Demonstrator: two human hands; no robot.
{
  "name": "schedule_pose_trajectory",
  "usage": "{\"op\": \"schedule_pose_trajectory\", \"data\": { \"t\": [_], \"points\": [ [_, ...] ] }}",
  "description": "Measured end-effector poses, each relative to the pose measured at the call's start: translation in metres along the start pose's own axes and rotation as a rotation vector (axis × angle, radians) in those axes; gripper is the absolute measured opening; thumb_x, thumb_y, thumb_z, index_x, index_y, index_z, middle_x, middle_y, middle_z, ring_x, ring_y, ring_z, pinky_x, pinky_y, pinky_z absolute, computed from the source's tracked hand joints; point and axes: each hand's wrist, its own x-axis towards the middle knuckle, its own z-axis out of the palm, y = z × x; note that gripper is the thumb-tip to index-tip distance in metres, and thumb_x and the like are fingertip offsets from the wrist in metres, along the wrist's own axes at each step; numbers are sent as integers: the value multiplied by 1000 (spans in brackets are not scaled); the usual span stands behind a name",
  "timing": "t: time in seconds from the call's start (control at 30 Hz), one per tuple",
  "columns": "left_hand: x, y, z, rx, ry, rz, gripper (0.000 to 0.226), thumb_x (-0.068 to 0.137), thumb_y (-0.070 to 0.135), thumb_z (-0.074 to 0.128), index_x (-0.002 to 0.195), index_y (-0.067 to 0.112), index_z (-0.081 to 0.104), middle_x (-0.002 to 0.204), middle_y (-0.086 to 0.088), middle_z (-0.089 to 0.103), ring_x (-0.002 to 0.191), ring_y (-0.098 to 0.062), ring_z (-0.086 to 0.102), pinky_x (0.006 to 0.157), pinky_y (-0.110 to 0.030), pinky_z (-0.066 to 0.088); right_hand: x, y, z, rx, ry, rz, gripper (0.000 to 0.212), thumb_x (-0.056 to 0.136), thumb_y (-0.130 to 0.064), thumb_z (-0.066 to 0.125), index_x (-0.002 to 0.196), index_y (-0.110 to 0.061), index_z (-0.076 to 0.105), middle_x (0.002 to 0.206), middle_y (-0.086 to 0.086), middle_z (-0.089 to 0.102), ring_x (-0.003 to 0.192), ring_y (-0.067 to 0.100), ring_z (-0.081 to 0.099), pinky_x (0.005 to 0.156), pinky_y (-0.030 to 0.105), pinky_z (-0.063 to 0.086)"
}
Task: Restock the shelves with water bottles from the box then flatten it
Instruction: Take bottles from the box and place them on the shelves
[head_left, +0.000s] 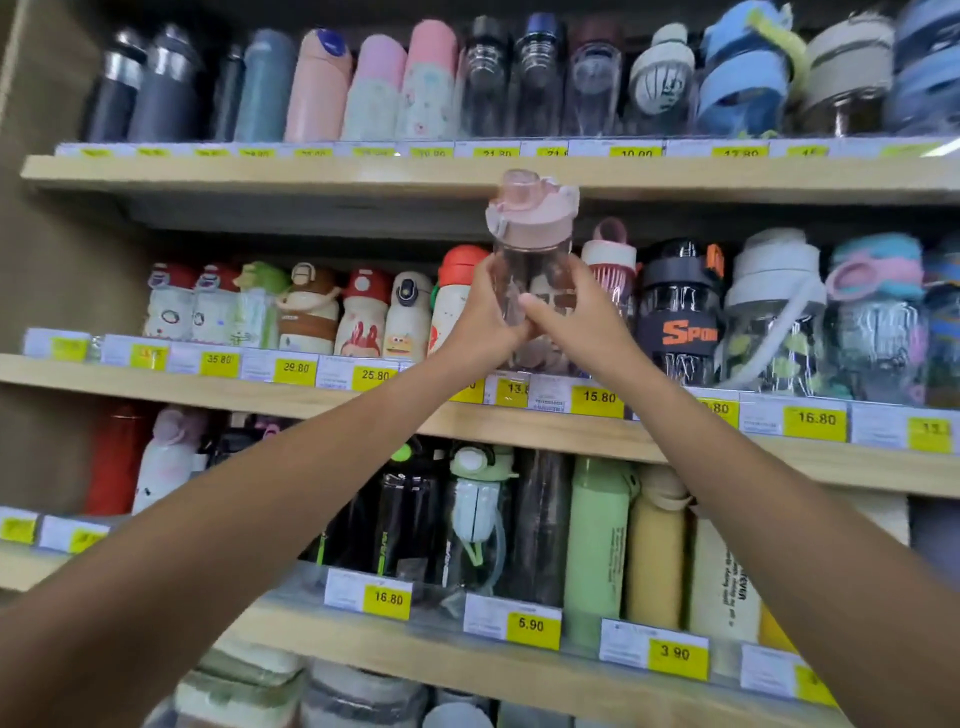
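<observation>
Wooden shop shelving fills the view, packed with drinking bottles row upon row. At the centre, a clear bottle with a pink lid (530, 260) is held upright in front of the middle shelf (291, 397), its lid overlapping the front edge of the upper shelf (311, 174) in the picture. The bottle's lower half is gripped from both sides: the left hand (485, 319) is curled round its left flank and the right hand (574, 317) round its right, thumb laid across the front. Whether the base rests on the board cannot be told.

Just to the left a white bottle with a red cap (457, 288) is seen, and to the right a pink-and-white lidded bottle (609, 255), partly hidden behind the held one. Beside that stands a black sport bottle (678, 317). Yellow price tags are fixed along every shelf edge, one marked 15.80 (598, 397) directly below the hands. On the lower shelf (467, 662) a pale green flask (597, 540) is lined up among others. A brown side panel (47, 270) closes the unit at the left.
</observation>
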Motion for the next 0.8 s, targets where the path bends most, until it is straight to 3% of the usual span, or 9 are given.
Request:
{"op": "schedule_pose_trajectory", "data": {
  "t": [0.2, 0.27, 0.37, 0.5, 0.7, 0.8],
  "points": [
    [12, -14, 3, 50, 36, 26, 88, 64, 42, 69, 135, 10, 26, 130, -11, 45, 117, -19, 52, 100, -35, 47, 3, 10, 10, -140, 102, -5, 44, 81, -47, 55, 115, -18, 58, 108, -2, 64, 100, 14, 58, 85, 32, 47],
    [14, -12, 1, 73, 37, 9, 90, 66, 38, 75, 136, 10, 27, 133, -11, 42, 121, -20, 47, 103, -35, 42, 0, 10, 11, -191, 149, 4, 46, 84, -52, 45, 110, -17, 59, 107, 2, 62, 101, 17, 56, 85, 35, 46],
    [14, -14, 3, 97, 40, 7, 85, 74, 24, 77, 140, 9, 24, 138, -10, 35, 126, -19, 40, 104, -24, 34, -9, 15, 8, -353, 263, 26, 34, 94, -37, 43, 111, -11, 56, 116, 9, 55, 110, 25, 46, 86, 38, 41],
    [14, -15, 2, 146, 26, 29, 86, 77, 27, 75, 143, 10, 22, 139, -8, 32, 127, -18, 38, 107, -30, 33, -12, 27, 4, -610, 322, 72, 42, 86, -21, 48, 124, -3, 46, 129, 18, 42, 116, 34, 38, 95, 42, 37],
    [10, -25, 3, 210, 31, -60, 80, 73, 40, 74, 137, 16, 34, 130, -4, 39, 122, -21, 43, 104, -38, 38, -18, 41, 10, -751, 303, 110, 68, 84, -25, 59, 141, -4, 29, 147, 22, 25, 128, 40, 29, 104, 45, 32],
    [10, -26, 4, 266, 26, -91, 90, 72, 49, 70, 144, 17, 26, 138, -6, 37, 127, -24, 42, 105, -43, 38, -18, 41, 11, -795, 268, 129, 75, 85, -26, 62, 145, -6, 23, 150, 23, 20, 130, 41, 27, 104, 45, 32]
  ]
}}
